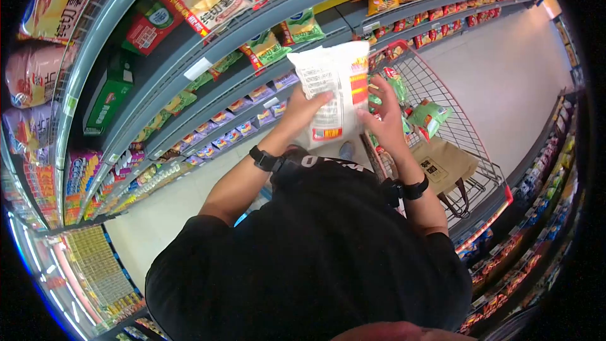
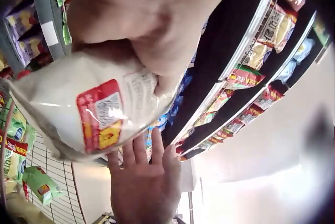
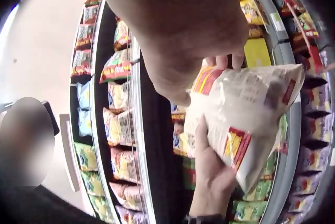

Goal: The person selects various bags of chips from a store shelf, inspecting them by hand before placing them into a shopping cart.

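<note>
A plump white snack bag point(image 1: 334, 98) with red and yellow labels and printed text is held up in front of the chest. My left hand point(image 1: 303, 112) grips it from the left, thumb across its printed face and fingers behind it. At the bag's right edge is my right hand point(image 1: 386, 117), fingers spread and its thumb right by the edge. The left wrist view shows the right hand point(image 2: 144, 190) with straight fingers close to the bag point(image 2: 99, 109). In the right wrist view, the left hand's thumb point(image 3: 203, 135) presses on the bag.
A wire shopping cart point(image 1: 486, 142) stands to the right, holding a brown bag point(image 1: 445, 167) and green snack bags point(image 1: 429, 118). Shelves of packaged snacks point(image 1: 202, 0) run along the left and front. Another low shelf point(image 1: 536, 215) lines the right.
</note>
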Demonstrator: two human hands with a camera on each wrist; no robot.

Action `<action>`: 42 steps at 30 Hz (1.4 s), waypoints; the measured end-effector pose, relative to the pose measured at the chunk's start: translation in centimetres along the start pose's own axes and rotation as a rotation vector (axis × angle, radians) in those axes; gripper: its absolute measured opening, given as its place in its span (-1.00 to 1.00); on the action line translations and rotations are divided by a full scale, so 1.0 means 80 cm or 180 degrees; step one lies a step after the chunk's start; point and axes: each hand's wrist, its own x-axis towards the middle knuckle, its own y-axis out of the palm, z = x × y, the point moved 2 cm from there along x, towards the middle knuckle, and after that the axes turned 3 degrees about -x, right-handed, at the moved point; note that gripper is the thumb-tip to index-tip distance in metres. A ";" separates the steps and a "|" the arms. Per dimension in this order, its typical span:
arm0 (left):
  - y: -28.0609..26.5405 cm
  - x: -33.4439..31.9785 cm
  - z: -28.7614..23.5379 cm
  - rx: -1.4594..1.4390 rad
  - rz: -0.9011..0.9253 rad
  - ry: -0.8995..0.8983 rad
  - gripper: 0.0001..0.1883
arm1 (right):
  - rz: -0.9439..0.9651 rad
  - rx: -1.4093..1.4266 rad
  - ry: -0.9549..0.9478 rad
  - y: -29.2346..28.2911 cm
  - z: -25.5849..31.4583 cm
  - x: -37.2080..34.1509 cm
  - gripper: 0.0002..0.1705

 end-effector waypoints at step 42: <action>0.041 0.067 0.108 0.1402 0.0181 0.0067 -0.35 | 0.0347 0.1422 0.1527 -0.063 -0.077 -0.025 -0.23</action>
